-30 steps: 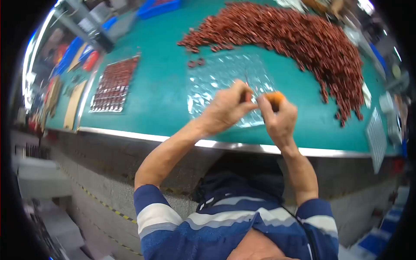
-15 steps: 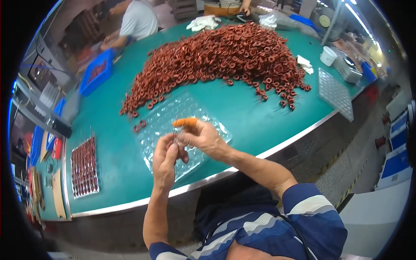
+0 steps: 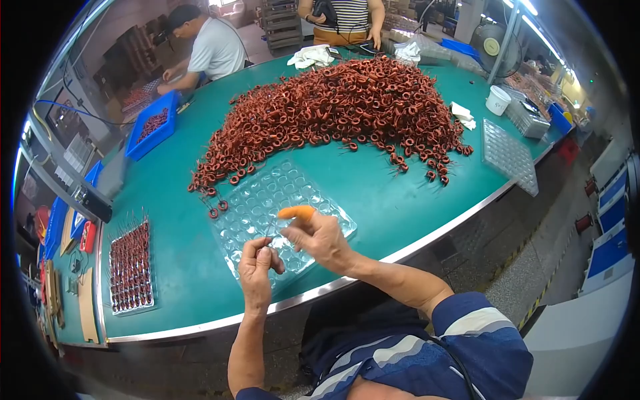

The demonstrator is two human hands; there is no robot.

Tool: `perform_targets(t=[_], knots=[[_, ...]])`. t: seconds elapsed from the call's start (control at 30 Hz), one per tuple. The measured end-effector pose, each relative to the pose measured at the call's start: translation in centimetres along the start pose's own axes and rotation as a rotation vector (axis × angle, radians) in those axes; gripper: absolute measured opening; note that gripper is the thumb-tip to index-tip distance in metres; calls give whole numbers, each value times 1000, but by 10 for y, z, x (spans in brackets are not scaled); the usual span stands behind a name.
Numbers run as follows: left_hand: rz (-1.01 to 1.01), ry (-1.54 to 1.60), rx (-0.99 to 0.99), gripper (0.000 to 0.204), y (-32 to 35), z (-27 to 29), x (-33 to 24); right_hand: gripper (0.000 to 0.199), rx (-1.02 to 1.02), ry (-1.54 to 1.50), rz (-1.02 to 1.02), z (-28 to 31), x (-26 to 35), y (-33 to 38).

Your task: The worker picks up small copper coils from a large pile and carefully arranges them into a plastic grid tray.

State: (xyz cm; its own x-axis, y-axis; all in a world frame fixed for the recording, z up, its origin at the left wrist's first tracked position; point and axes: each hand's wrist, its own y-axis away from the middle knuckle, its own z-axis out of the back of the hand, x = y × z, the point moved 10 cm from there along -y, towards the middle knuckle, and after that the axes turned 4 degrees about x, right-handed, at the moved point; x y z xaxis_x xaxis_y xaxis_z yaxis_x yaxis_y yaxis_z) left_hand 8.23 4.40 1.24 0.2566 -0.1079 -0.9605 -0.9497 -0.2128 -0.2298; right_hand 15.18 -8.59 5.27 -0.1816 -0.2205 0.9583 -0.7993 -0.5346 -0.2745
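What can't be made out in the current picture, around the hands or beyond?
All in the head view:
- Whatever the left hand may hold: its curled fingers cover it.
- Part of the clear tray: the right hand blocks it.
- Lower layers of the red ring pile: rings above cover them.
- The standing person's head: cut off by the top edge.

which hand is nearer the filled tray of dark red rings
Left. The left hand is to the right of the filled tray, apart from it; the right hand is farther right.
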Motion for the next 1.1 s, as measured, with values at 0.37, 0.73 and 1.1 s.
perform_targets(t=[0.37, 0.73, 1.1], knots=[[20, -81, 66, 24, 8, 8, 5, 28, -3, 798, 477, -28, 34, 15], [-28, -318, 88, 28, -6, 4, 0, 18, 107, 319, 342, -19, 13, 7], [-197, -1205, 47, 47, 2, 124, 6, 11, 108, 765, 598, 45, 20, 23]])
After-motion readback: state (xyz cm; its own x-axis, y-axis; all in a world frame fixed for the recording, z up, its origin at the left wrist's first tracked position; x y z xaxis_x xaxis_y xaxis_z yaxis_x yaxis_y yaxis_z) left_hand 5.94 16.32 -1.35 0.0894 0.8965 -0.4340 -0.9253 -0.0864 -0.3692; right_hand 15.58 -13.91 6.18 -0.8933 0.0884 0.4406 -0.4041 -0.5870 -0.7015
